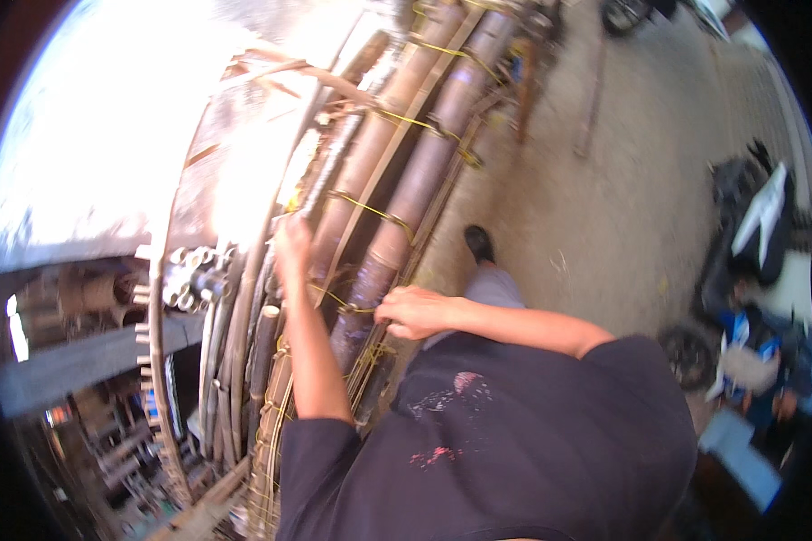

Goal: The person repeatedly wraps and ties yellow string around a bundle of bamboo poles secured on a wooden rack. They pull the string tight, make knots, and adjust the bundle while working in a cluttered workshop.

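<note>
A: Head view?
B: Poles, side by side, ahead and left; yellow cord across them. Right hand: fingers curled by cord, hold unclear. Left hand: blurred, grip cannot be told.
A: Risk?
B: Slack cord could let poles shift.

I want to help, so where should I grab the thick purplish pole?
Probably round a bare stretch of the purplish pole between yellow cords, from the right, the floor side: it's long and rounded, and a brown pole runs along its left.
</note>
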`<state>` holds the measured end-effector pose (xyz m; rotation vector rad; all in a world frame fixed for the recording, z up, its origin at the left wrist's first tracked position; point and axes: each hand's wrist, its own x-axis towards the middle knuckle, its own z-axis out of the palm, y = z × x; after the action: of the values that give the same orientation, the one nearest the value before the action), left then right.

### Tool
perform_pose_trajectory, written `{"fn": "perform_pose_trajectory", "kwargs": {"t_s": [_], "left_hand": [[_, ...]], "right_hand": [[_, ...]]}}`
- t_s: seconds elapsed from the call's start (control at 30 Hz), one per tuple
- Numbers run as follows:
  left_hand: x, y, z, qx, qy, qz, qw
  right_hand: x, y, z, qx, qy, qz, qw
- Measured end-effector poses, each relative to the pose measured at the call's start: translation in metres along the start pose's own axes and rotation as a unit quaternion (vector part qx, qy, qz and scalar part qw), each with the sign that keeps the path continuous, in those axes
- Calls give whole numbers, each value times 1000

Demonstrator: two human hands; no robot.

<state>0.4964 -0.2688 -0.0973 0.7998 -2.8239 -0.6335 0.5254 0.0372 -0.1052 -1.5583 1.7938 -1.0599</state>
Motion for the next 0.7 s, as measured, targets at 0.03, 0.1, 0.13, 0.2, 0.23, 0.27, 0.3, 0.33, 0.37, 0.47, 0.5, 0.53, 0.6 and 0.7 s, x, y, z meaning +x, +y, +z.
{"fn": "perform_pose_trajectory", "kwargs": {"t_s": [0.03,0.1,0.13,0.2,0.23,0.27,0.3,0.33,0.37,0.47,0.5,0.53,0.6,0.7], "left_hand": [[-39,15,-23,51,15,21,998],[-97,13,-62,23,-100,-157,982],[-124,-7,-54,-54,-157,-138,976],[-164,4,-42,-32,-118,-19,992],[-173,-11,-32,-14,-62,12,998],[-170,-18,-16,-30,-46,-22,998],[-167,-9,-8,-24,-24,-36,999],[-169,-10,-8,-65,-37,-56,996],[-167,-4,-7,-107,-46,-71,991],[-170,-3,21,-476,136,33,869],[-167,-9,19,-415,135,13,900],[-165,-11,13,-352,134,-6,927],[-165,-5,1,-159,80,-68,982],[-166,-11,1,-162,54,-70,983]], "right_hand": [[-1,11,32,107,-1,-8,994],[3,-1,65,505,-29,149,849],[8,-14,60,679,1,227,698],[19,-17,68,861,196,175,435],[33,-38,54,807,328,227,435],[53,-42,54,731,467,199,456],[70,-45,51,655,542,77,522],[87,-83,49,637,477,80,600],[106,-98,52,497,380,107,773],[163,-120,44,-22,71,31,997],[185,-117,17,-76,-73,7,994],[201,-105,-2,-192,-57,19,980],[205,-67,-27,-409,-60,59,909],[212,-48,-25,214,-87,136,963]]}}
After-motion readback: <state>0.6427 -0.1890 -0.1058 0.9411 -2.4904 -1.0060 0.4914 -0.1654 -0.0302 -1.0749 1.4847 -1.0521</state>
